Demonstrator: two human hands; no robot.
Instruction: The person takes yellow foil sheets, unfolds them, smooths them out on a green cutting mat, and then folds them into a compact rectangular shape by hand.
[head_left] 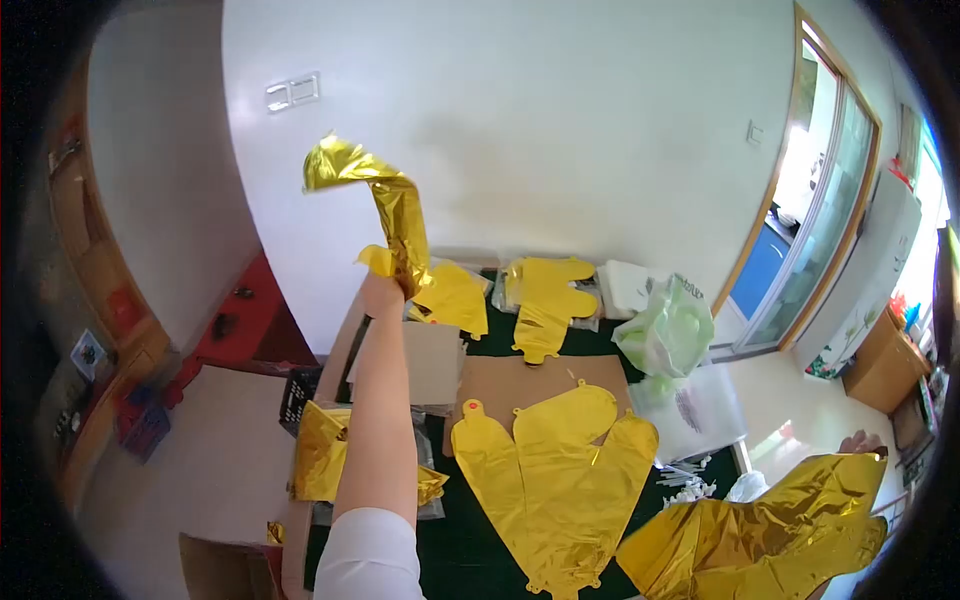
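Left hand [382, 295] closed round a raised, bent gold foil strip [402, 220], right hand [861, 442] apparently pinching a wide foil sheet's [770, 530] edge, seemingly mid-spreading beside flat foil piece [570, 470] on bench [455, 540]; smoothing either calls for both ends kept apart.

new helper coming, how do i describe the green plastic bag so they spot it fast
Against the white wall stands a table with a dark green top. The bag sits at its far right, between a white packet and a cloudy plastic sheet. It alone is pale green and puffed up; both neighbours are whitish and flatter.
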